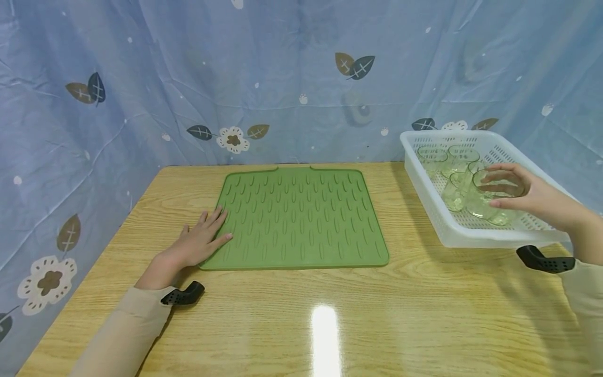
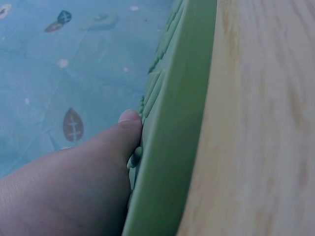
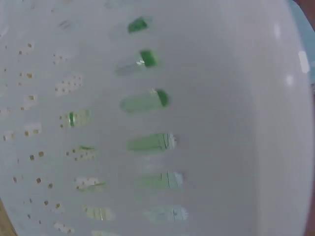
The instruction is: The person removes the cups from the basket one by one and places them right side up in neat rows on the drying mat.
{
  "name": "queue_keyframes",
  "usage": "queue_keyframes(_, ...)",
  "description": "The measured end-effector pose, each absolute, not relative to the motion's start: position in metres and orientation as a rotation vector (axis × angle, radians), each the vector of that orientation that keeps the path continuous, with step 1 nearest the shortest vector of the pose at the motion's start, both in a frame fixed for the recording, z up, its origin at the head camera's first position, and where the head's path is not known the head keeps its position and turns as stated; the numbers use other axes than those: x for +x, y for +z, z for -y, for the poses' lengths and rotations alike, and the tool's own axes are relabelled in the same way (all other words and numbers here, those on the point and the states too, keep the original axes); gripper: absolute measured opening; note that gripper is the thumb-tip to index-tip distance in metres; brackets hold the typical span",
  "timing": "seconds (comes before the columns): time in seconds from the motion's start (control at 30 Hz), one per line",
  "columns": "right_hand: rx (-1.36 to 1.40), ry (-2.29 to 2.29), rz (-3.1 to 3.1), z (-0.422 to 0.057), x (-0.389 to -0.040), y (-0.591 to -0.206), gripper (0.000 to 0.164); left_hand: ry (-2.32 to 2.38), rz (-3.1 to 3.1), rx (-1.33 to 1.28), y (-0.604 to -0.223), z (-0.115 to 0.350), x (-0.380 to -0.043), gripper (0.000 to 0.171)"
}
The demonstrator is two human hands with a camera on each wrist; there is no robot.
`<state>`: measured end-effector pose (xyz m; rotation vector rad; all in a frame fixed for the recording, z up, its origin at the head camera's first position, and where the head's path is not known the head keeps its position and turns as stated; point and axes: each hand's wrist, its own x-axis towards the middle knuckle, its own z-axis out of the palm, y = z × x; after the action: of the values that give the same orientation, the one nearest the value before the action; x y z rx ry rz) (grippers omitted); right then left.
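Note:
A green ridged drying mat [image 1: 301, 220] lies on the wooden table. Flat on its left edge rests my left hand [image 1: 200, 243], fingers spread and extended; the left wrist view has the thumb [image 2: 129, 129] against the mat's raised rim [image 2: 170, 123]. Over at the right, my right hand [image 1: 518, 191] reaches into a white plastic basket [image 1: 426, 193] and grips a clear greenish glass [image 1: 479, 203], thumb on the near side and fingers curled round the far side. Several similar glasses [image 1: 454, 195] stand close beside it. In the right wrist view the basket's slotted wall [image 3: 216, 123] hides hand and glass.
A blue curtain [image 1: 282, 78] with leaf and flower prints hangs behind the table and along its left side. The wooden tabletop [image 1: 264, 319] stretches in front of the mat. Black wrist mounts [image 1: 186, 294] stick out from both sleeves.

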<state>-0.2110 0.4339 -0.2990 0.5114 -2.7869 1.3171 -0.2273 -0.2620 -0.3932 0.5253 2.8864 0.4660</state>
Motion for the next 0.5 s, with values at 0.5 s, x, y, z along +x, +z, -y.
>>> queue_keyframes(0.5,0.648,1.364,2.665,-0.406,-0.210,-0.281,0.071,0.465,-2.882,0.518,-0.393,0.262,-0.228,0.081)
